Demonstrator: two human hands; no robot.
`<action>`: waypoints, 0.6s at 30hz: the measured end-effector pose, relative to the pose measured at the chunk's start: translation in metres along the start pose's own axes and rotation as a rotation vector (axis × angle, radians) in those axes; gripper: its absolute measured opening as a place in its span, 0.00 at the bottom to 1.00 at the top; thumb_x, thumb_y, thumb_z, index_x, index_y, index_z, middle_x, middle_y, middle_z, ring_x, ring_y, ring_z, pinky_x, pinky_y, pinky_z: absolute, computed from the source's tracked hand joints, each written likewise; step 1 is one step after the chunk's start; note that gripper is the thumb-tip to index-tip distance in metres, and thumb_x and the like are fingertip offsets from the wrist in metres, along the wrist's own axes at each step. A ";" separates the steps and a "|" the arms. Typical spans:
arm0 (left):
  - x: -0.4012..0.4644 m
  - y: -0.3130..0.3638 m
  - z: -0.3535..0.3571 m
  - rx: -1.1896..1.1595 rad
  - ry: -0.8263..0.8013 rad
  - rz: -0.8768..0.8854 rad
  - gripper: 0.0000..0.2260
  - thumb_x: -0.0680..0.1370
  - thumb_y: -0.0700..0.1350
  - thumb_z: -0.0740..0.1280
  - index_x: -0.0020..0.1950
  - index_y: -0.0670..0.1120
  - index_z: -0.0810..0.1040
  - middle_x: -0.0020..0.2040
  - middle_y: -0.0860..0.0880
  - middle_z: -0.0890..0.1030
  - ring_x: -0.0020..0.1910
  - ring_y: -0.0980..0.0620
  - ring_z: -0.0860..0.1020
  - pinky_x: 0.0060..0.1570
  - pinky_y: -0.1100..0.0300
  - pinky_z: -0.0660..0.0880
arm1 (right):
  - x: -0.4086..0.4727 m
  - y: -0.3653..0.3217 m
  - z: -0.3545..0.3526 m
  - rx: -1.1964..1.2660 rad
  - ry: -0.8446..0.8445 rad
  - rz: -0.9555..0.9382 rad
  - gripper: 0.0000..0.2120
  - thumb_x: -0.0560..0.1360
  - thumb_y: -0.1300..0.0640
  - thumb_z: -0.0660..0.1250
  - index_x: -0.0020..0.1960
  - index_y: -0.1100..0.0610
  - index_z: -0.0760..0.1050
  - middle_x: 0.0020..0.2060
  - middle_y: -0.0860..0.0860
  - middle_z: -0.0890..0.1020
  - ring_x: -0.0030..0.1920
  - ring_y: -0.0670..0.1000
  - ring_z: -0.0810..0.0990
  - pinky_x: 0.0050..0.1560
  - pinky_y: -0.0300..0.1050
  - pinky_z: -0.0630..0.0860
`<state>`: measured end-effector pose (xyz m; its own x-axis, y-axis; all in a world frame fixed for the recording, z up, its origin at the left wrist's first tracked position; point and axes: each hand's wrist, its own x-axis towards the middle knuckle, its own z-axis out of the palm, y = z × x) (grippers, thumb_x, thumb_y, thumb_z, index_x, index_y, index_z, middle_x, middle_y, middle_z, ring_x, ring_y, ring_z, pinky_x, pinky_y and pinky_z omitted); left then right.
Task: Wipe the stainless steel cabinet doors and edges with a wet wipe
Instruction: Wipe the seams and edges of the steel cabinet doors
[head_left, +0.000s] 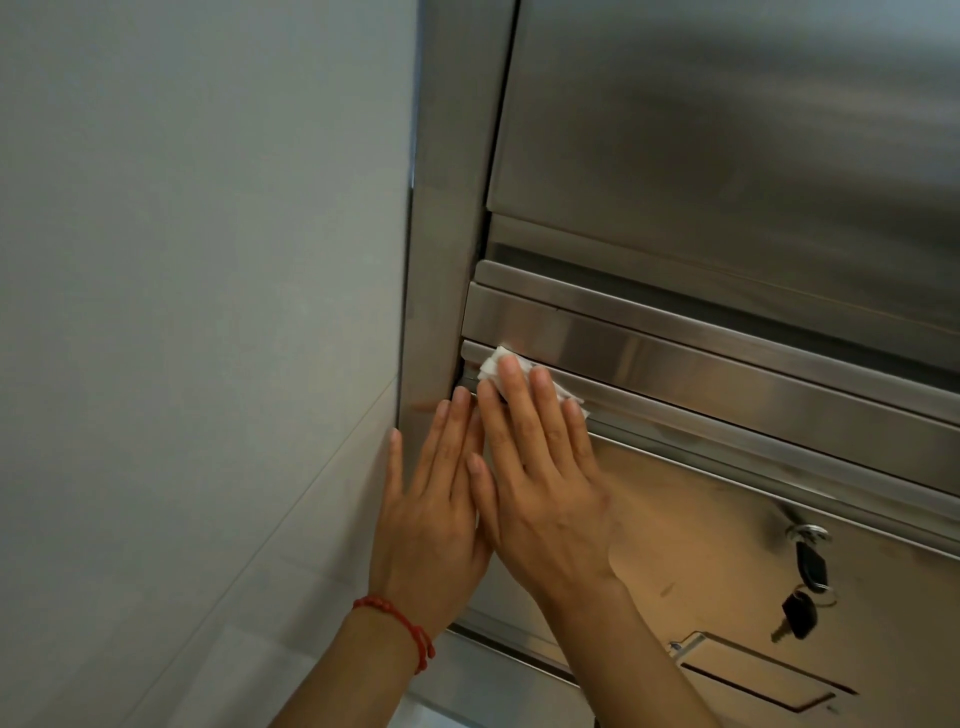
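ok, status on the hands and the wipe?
Right hand flat, pressing wipe on door ledge. Left hand flat on frame. Keys hang clear, lower right.

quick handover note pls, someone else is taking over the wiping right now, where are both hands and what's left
Right hand: straight fingers press the wet wipe onto a horizontal steel ledge, at its left end.
Left hand: open, flat against the vertical frame edge, holding nothing; red bracelet on the wrist.
Lower door: keys hang from its lock, smudges visible.
Done: cannot tell.
Left, probably: the ledge rightward, lower door, upper door.
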<state>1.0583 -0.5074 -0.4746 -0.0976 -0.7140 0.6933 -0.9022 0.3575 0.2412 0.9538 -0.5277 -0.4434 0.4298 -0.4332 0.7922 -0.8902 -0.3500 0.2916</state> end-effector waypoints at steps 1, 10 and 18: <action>0.000 0.000 0.000 -0.004 0.004 0.007 0.27 0.77 0.49 0.56 0.72 0.37 0.56 0.71 0.37 0.63 0.70 0.39 0.64 0.61 0.33 0.66 | 0.001 -0.001 0.000 0.013 0.007 0.000 0.22 0.80 0.53 0.52 0.71 0.61 0.61 0.71 0.57 0.60 0.72 0.56 0.58 0.72 0.51 0.57; -0.001 -0.001 -0.001 -0.024 -0.007 -0.013 0.25 0.80 0.50 0.52 0.73 0.37 0.58 0.72 0.39 0.61 0.71 0.40 0.63 0.62 0.33 0.64 | 0.001 0.002 -0.006 0.003 -0.032 0.000 0.24 0.80 0.50 0.52 0.72 0.62 0.61 0.72 0.57 0.60 0.73 0.56 0.58 0.72 0.51 0.56; -0.001 -0.003 0.000 -0.011 -0.023 -0.009 0.25 0.80 0.51 0.50 0.72 0.37 0.57 0.72 0.39 0.61 0.71 0.40 0.62 0.62 0.33 0.64 | 0.001 0.004 -0.005 -0.004 -0.035 0.001 0.25 0.81 0.49 0.48 0.71 0.64 0.60 0.72 0.59 0.59 0.73 0.56 0.57 0.72 0.51 0.55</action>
<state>1.0609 -0.5078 -0.4755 -0.0995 -0.7311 0.6750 -0.8985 0.3575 0.2547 0.9506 -0.5258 -0.4388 0.4342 -0.4623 0.7732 -0.8910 -0.3465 0.2932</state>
